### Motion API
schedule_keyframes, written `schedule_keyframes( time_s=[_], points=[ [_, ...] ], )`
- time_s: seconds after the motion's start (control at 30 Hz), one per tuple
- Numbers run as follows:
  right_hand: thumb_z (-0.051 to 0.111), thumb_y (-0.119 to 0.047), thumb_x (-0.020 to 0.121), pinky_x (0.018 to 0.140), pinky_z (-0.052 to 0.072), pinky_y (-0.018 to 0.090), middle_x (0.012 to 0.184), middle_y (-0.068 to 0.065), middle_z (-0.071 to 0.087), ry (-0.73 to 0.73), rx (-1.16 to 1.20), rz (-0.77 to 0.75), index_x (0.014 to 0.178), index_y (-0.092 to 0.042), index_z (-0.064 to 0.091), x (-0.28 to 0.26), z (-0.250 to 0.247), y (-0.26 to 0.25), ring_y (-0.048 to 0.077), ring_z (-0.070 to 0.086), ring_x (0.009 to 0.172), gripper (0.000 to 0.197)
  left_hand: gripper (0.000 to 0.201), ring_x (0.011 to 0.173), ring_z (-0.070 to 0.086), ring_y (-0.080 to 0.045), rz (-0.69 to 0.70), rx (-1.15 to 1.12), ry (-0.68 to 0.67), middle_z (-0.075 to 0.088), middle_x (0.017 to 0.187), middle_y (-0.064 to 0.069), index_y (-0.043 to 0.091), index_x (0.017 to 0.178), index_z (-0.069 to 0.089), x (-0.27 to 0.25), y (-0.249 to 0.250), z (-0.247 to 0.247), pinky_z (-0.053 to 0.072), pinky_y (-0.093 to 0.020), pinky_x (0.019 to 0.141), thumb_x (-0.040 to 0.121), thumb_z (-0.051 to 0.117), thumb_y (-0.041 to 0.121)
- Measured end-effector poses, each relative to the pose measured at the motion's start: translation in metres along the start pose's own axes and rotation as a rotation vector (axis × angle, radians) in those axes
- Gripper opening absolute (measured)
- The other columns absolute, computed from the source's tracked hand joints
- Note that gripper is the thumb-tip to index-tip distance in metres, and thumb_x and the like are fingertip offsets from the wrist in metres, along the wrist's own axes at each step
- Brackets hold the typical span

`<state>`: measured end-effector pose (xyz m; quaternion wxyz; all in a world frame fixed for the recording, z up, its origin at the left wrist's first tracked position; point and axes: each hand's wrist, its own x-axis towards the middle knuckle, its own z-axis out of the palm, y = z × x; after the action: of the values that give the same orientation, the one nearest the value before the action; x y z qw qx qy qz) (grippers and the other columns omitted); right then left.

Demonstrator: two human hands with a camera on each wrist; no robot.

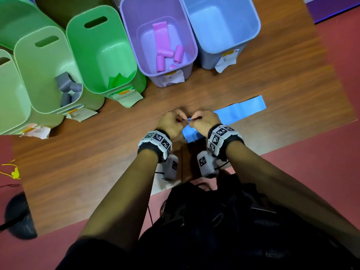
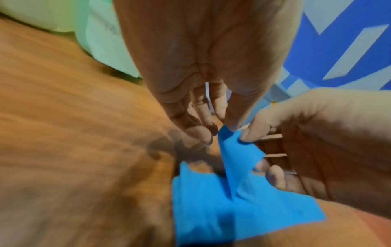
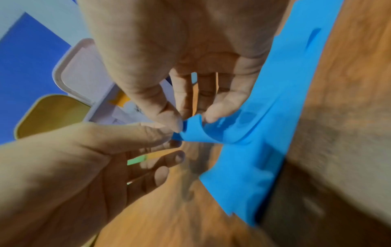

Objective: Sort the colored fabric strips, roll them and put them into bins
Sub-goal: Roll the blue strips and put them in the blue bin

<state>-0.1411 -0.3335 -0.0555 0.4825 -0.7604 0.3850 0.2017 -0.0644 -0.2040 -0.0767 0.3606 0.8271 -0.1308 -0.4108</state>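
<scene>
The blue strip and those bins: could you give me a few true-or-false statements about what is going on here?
1. Both hands pinch the blue strip. True: left hand and right hand meet at a raised edge of it.
2. The blue bin already holds rolls. False: nothing shows inside it.
3. Pink rolls lie in the purple bin. True.
4. The strip is fully rolled. False: most lies flat on the table.
5. Grey rolls sit in a green bin. True.
</scene>
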Motion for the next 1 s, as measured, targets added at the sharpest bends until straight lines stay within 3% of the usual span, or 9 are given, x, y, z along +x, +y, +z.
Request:
schedule_keyframes(
  time_s=[0.13,0.2,0.27,0.4,0.47,0.6,0.73,0.87,1.0],
  points=[
    [0.071,-0.017,0.077,0.071,0.054,0.034,0.057,-0.006,0.057,0.063,0.131,-0.034,0.063,-0.021,0.062,0.001,-0.020,-0.023,0.022,0.058,0.067,0.017,0.012,0.077,0.062,-0.021,0.046,-0.076,0.047,0.065,0.076,0.004,0.027,0.076,0.060,-0.002,0.027,-0.016,0.053,-0.033,0.074,0.080,0.066,0.017],
    [0.069,-0.016,0.079,0.067,0.047,0.030,0.062,-0.005,0.058,0.087,0.168,-0.095,0.068,-0.020,0.062,-0.001,-0.031,-0.036,0.018,0.054,0.066,0.014,0.006,0.079,0.064,-0.025,0.082,-0.126,0.070,0.067,0.080,0.001,0.026,0.077,0.060,-0.005,0.045,-0.026,0.054,-0.038,0.079,0.076,0.064,0.022],
    [0.068,-0.012,0.080,0.066,0.045,0.028,0.068,-0.003,0.059,0.128,0.221,-0.177,0.072,-0.016,0.063,-0.005,-0.042,-0.050,0.015,0.054,0.068,0.011,0.015,0.078,0.061,-0.020,0.133,-0.169,0.113,0.065,0.081,0.001,0.022,0.078,0.059,-0.007,0.064,-0.035,0.052,-0.037,0.083,0.084,0.065,0.010],
    [0.065,-0.010,0.076,0.076,0.053,0.038,0.075,0.000,0.066,0.236,0.284,-0.305,0.071,-0.023,0.064,-0.010,-0.059,-0.071,0.020,0.062,0.078,0.014,0.027,0.074,0.056,-0.013,0.284,-0.196,0.200,0.062,0.076,0.001,0.020,0.076,0.059,-0.011,0.096,-0.054,0.047,-0.032,0.077,0.087,0.057,-0.004],
    [0.066,-0.010,0.077,0.068,0.050,0.033,0.072,-0.006,0.062,0.252,0.335,-0.390,0.072,-0.028,0.062,-0.014,-0.069,-0.080,0.018,0.060,0.077,0.019,0.029,0.068,0.053,-0.014,0.353,-0.211,0.253,0.058,0.069,0.004,0.022,0.077,0.060,-0.013,0.107,-0.064,0.047,-0.033,0.072,0.084,0.056,-0.006],
    [0.072,-0.005,0.080,0.069,0.045,0.022,0.066,-0.015,0.060,0.269,0.450,-0.556,0.074,-0.026,0.062,-0.022,-0.088,-0.095,0.014,0.054,0.071,0.024,0.025,0.066,0.052,-0.017,0.451,-0.262,0.298,0.057,0.069,-0.001,0.022,0.085,0.066,-0.017,0.126,-0.084,0.050,-0.029,0.068,0.085,0.057,-0.001],
    [0.073,-0.004,0.083,0.063,0.047,0.022,0.067,-0.007,0.062,0.262,0.516,-0.587,0.080,-0.020,0.068,-0.026,-0.098,-0.109,0.010,0.055,0.063,0.017,0.017,0.067,0.056,-0.011,0.472,-0.286,0.278,0.060,0.078,-0.007,0.011,0.094,0.069,-0.023,0.141,-0.098,0.051,-0.021,0.068,0.088,0.063,-0.004],
    [0.068,0.001,0.086,0.061,0.048,0.022,0.081,0.009,0.066,0.211,0.591,-0.592,0.096,-0.011,0.068,-0.031,-0.101,-0.123,0.012,0.059,0.062,0.015,0.021,0.069,0.058,-0.009,0.516,-0.255,0.307,0.061,0.081,-0.005,0.011,0.099,0.070,-0.024,0.148,-0.110,0.054,-0.026,0.078,0.084,0.069,-0.003],
    [0.073,0.000,0.083,0.075,0.051,0.021,0.079,-0.002,0.069,0.268,0.554,-0.656,0.091,-0.016,0.071,-0.031,-0.106,-0.139,0.008,0.065,0.073,0.017,0.016,0.067,0.056,-0.006,0.554,-0.211,0.364,0.064,0.078,-0.003,0.009,0.096,0.072,-0.027,0.155,-0.125,0.050,-0.018,0.073,0.084,0.069,-0.002]
  ],
)
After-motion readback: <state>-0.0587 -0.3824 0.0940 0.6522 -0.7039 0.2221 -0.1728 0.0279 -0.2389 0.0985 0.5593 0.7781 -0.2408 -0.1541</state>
